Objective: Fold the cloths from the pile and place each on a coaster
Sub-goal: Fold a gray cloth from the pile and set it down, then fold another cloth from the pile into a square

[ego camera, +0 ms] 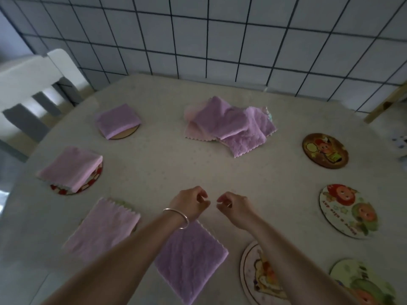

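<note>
Nearest cloth: a folded purple cloth [191, 263] lies on the counter [154, 164] under the left forearm; no coaster shows beneath it.
Bare coasters: four, at the near right [253, 274], near-right corner [361, 282], right [349, 211] and far right [325, 150].
Grip: left hand [189, 204] and right hand [234, 208] hover side by side, fingers loosely curled, holding nothing.
Done: three folded cloths on coasters at left, near [103, 227], middle [70, 167] and far [117, 121].
Pile: unfolded cloths [229, 125] heaped at the counter's far middle.
Risk: layers overlap, so I judge a single pinch may drag two cloths; a forearm could also nudge the nearest cloth.
</note>
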